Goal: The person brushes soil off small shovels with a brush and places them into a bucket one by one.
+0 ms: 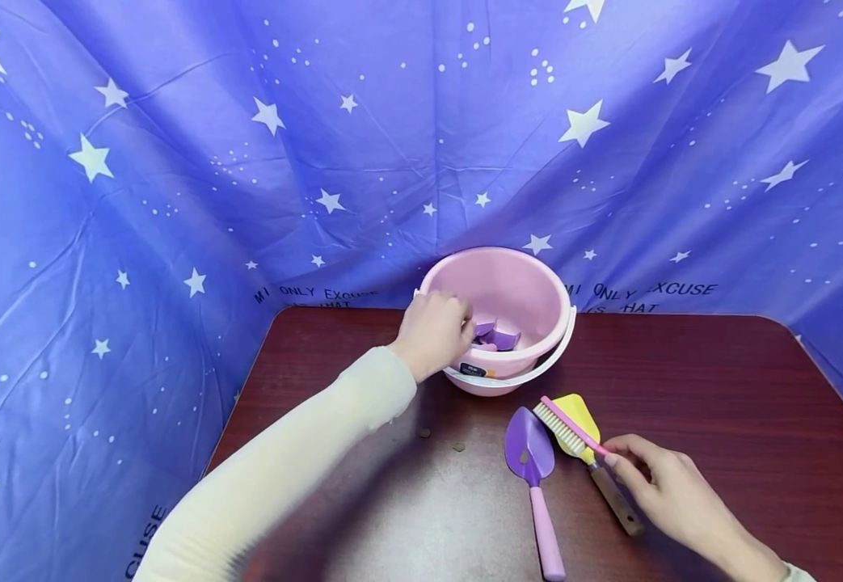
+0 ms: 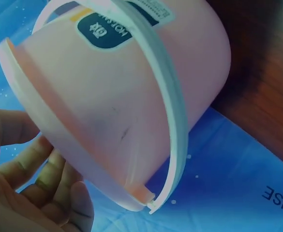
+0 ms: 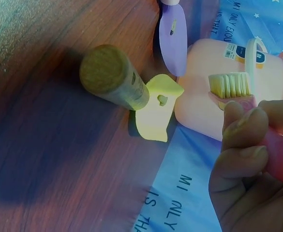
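Note:
My left hand (image 1: pixel 436 331) reaches over the left rim of the pink bucket (image 1: pixel 504 283), with bent fingers past the rim. Whether those fingers hold anything is hidden. Purple pieces (image 1: pixel 503 339) lie inside the bucket, close to this hand. My right hand (image 1: pixel 672 485) pinches the pink handle of a brush (image 3: pixel 230 87) with pale bristles. Beneath the brush, a yellow shovel (image 1: pixel 577 411) with a wooden handle lies on the table. Left of it lies a purple trowel (image 1: pixel 526 440) with a pink handle. Each blade has a small flat piece on it.
Two small flat pieces, one darker (image 1: pixel 424 433) and one lighter (image 1: pixel 459 446), lie on the dark red wooden table (image 1: pixel 748 388). The bucket's white handle (image 1: pixel 562 343) hangs down at its front. A blue starry curtain (image 1: pixel 363 145) stands behind and beside the table.

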`<state>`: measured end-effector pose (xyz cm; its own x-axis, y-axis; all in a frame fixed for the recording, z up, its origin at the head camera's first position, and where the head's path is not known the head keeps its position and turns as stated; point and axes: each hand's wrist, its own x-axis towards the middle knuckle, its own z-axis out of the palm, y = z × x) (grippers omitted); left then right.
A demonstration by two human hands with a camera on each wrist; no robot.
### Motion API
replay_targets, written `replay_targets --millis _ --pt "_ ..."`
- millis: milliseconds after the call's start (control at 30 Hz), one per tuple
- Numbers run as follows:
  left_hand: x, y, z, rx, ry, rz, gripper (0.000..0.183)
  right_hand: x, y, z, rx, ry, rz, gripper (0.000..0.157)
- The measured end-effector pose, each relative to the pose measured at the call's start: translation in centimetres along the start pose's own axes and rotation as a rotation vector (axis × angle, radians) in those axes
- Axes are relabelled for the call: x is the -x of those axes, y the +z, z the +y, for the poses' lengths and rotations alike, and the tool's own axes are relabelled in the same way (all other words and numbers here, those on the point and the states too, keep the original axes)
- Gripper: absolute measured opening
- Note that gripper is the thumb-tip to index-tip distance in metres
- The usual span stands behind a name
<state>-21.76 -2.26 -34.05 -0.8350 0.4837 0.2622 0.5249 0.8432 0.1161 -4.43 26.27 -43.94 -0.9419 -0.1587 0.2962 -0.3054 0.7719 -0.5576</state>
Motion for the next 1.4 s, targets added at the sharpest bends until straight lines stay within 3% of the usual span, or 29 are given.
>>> replay_targets --millis 267,500,933,1400 --pt "1.8 -0.1 -0.1 0.087 -0.036 0.094 0.014 0.0 -0.2 0.1 0.022 0.001 0.009 0.015" --pt "3.4 0.1 0.4 0.162 0.018 0.176 0.011 0.1 -0.3 0.6 0.032 -0.016 0.038 0.017" --pt "6.6 0.8 1.9 0.220 0.069 0.201 0.014 0.2 -0.4 0.7 0.044 -0.007 0.050 0.016" --pt "9.9 2.7 3.3 0.249 0.069 0.144 0.017 0.3 -0.5 0.8 0.061 0.011 0.065 0.017"
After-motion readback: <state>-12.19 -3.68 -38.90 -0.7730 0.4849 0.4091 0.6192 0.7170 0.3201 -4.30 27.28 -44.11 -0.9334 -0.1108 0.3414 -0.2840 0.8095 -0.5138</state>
